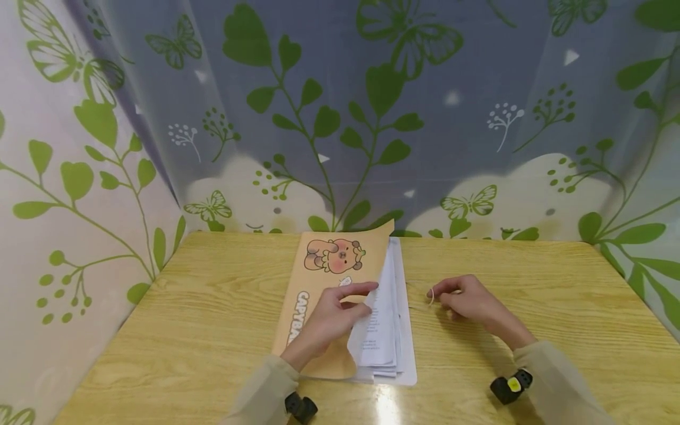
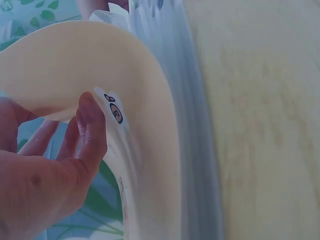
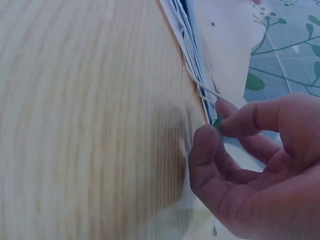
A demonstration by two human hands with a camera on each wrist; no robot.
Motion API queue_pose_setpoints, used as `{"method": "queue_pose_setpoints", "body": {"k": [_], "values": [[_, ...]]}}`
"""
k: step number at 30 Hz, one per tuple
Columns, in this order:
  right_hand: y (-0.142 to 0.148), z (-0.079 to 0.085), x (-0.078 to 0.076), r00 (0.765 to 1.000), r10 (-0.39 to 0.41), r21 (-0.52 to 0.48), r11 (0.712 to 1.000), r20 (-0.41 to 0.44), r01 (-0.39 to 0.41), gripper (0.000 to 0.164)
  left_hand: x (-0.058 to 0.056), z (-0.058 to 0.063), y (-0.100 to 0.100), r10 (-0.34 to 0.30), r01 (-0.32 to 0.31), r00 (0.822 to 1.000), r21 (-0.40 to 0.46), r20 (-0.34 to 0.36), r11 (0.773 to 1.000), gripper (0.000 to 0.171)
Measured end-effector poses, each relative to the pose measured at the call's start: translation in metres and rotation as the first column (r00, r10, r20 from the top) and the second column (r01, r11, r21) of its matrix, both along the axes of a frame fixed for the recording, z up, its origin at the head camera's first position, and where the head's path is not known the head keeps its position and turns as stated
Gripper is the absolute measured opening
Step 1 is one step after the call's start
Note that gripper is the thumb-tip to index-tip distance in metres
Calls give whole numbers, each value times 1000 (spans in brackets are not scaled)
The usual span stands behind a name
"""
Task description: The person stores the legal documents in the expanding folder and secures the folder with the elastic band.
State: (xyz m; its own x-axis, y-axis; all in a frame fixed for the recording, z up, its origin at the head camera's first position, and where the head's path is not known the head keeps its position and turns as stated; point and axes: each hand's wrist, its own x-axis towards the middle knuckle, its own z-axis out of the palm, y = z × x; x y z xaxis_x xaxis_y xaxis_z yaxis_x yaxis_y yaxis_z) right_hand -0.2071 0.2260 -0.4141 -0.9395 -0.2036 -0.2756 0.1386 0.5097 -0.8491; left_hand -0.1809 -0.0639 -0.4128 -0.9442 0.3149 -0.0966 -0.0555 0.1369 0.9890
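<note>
An orange folder [image 1: 294, 265] with a capybara print and lettering lies on the table, its front cover lifted and curled back along the right side. My left hand [image 1: 330, 316] pinches that cover at its free edge; the left wrist view shows the bent cover [image 2: 155, 100] beside the fingers. Under it, printed papers [image 1: 374, 345] show in a stack. Right of the folder, my right hand [image 1: 473, 302] holds a thin white cord loop [image 1: 432, 294] at its fingertips. In the right wrist view the cord [image 3: 204, 87] crosses in front of the folder's page edges [image 3: 189, 47].
The folder rests on a wood-grain table [image 1: 212, 319]. A patterned curtain [image 1: 340, 118] with leaves and butterflies stands right behind the table's back edge, and a similar cloth [image 1: 79, 195] hangs at the left. Both wrists wear small black cameras [image 1: 301, 407].
</note>
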Motion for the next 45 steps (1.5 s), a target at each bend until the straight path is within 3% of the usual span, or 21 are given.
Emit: {"method": "queue_pose_setpoints", "body": {"k": [13, 17, 27, 32, 38, 45], "values": [[-9, -3, -7, 999, 13, -98, 995, -45, -18, 34, 3, -7, 14, -50, 42, 997, -136, -53, 990, 42], [-13, -2, -7, 999, 24, -134, 990, -48, -30, 35, 4, -6, 19, -47, 40, 998, -167, -35, 985, 40], [-21, -4, -11, 996, 42, -141, 989, -84, -53, 36, 5, -5, 24, -52, 38, 998, -274, -44, 961, 38], [-26, -5, -13, 995, 43, -138, 989, -88, -55, 36, 5, -5, 26, -97, 62, 991, -335, -90, 940, 40], [-29, -6, -14, 995, 51, -152, 986, -88, -64, 36, 7, -6, 31, -161, 70, 972, -448, -171, 892, 44], [-30, -8, -15, 994, 57, -163, 984, -90, -72, 35, 9, -6, 31, -205, 99, 965, -494, -166, 864, 43]]}}
